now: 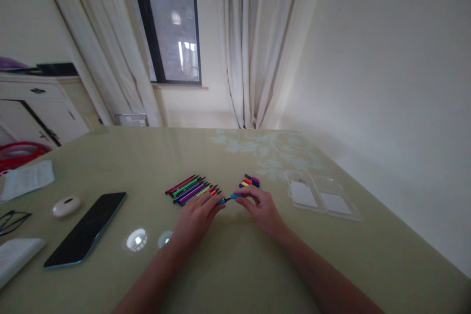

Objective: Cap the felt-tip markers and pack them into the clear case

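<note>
My left hand point(196, 216) grips a blue felt-tip pen point(221, 201), its dark tip pointing right. Between the thumb and fingers of my right hand point(262, 208) is a blue pen cap point(234, 196), right at the pen's tip; whether the two touch is hard to tell. Just beyond my left hand lies a slanted row of uncapped felt-tip pens point(189, 188) in several colours, tips toward the upper right. A small group of coloured caps point(250, 181) rests behind my right hand, which partly hides it.
An opened clear plastic case point(320, 194) with white inserts lies at right. On the left are a phone point(86, 229), a small white rounded case point(66, 206), eyeglasses point(13, 222), a white box-like object point(18, 255) and a paper packet point(29, 179). A wall borders the table's right side.
</note>
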Demonstrator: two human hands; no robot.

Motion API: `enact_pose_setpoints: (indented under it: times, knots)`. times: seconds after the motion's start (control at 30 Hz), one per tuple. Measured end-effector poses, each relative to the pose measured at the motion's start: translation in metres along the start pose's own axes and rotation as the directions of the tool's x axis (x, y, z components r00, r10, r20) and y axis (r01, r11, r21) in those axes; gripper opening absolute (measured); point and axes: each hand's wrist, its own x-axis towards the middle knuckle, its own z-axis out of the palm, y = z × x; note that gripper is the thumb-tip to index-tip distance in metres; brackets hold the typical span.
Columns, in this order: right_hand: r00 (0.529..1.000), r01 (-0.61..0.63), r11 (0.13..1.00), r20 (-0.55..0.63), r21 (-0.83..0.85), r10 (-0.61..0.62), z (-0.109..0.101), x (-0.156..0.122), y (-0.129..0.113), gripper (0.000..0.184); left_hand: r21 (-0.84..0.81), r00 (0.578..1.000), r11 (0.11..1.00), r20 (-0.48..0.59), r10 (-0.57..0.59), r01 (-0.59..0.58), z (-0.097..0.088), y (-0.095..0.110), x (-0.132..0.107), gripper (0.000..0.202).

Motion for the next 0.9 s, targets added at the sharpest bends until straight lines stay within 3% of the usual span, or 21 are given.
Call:
enact_pose_setpoints:
  times: [0.33,0.6,0.8,0.9]
  knots:
    - [0.994,0.086,0.994,0.076,-0.064,-0.081,-0.001,-0.004,-0.015,0.017,-0.03,0.999,0.999,0.044,0.025,-0.024,-0.003,0.011,0.001,0.038]
    - [0.991,0.016,0.999,0.132,-0.035,-0.012,-0.002,-0.005,-0.02,0.014,-0.081,0.997,0.996,0.062,0.036,-0.031,-0.007,0.018,-0.001,0.04]
    - [0.986,-0.012,0.998,0.165,-0.058,0.022,0.0,-0.005,-0.024,0.015,-0.159,0.99,0.986,0.136,-0.022,0.044,-0.009,0.019,-0.001,0.04]
    - [0.982,-0.005,0.992,0.188,-0.124,0.028,-0.004,-0.003,-0.02,0.014,-0.208,0.989,0.974,0.134,-0.063,0.091,-0.014,0.01,0.004,0.04]
